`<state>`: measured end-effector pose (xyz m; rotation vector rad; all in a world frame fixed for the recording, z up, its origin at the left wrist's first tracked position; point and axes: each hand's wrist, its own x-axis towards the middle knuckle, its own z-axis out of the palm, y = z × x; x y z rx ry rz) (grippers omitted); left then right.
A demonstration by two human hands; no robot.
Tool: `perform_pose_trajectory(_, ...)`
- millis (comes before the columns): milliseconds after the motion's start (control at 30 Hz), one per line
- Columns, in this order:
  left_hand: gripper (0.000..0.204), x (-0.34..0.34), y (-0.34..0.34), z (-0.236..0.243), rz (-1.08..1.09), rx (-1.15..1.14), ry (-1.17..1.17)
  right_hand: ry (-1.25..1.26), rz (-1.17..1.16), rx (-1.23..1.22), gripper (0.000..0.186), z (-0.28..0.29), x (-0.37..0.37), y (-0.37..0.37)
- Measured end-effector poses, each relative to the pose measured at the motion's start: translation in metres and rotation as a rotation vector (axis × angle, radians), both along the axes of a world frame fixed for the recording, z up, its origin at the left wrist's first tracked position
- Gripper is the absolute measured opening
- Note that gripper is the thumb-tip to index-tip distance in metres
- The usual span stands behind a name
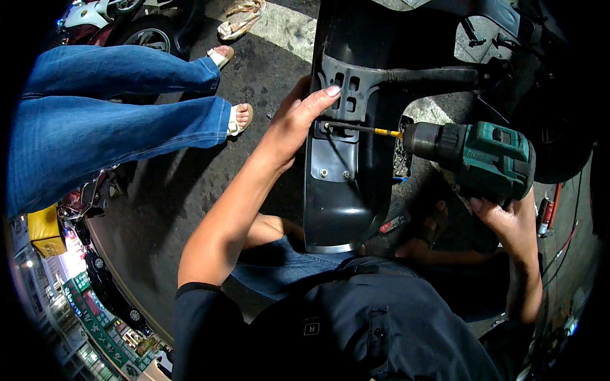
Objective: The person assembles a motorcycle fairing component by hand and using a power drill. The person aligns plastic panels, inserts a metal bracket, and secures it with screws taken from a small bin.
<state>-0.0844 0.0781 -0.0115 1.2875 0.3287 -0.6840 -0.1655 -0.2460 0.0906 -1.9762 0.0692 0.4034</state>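
My left hand (pixel 295 117) grips the left edge of a black plastic scooter fender (pixel 337 190) and steadies it, fingertips over its bracket. My right hand (pixel 505 216) holds a green and black cordless drill (pixel 473 155) by the handle. The drill's long bit (pixel 362 129), with a yellow band, points left and its tip meets a fastener on the fender's bracket just under my left fingers. A black arm of the scooter (pixel 432 77) runs right from the bracket.
Another person in blue jeans (pixel 108 108) and white sandals (pixel 239 119) stands at the left on the dark asphalt. A scooter wheel (pixel 143 35) sits at the top left. A red-handled tool (pixel 394 223) lies on the ground below the drill.
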Motion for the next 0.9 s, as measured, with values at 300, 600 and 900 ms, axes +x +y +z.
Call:
perform_pose_trajectory(300,0.059,0.001,-0.004,0.002,-0.032,0.168,-0.033,-0.017,0.107,-0.042,0.039,0.004,0.012,-0.008)
perform_pose_trajectory(600,0.060,0.000,-0.014,0.003,-0.113,0.298,-0.219,0.240,0.129,0.130,0.045,0.013,0.034,0.003)
perform_pose_trajectory(900,0.070,-0.003,-0.012,-0.002,-0.074,0.297,-0.136,0.206,0.126,0.167,0.048,0.015,0.035,0.015)
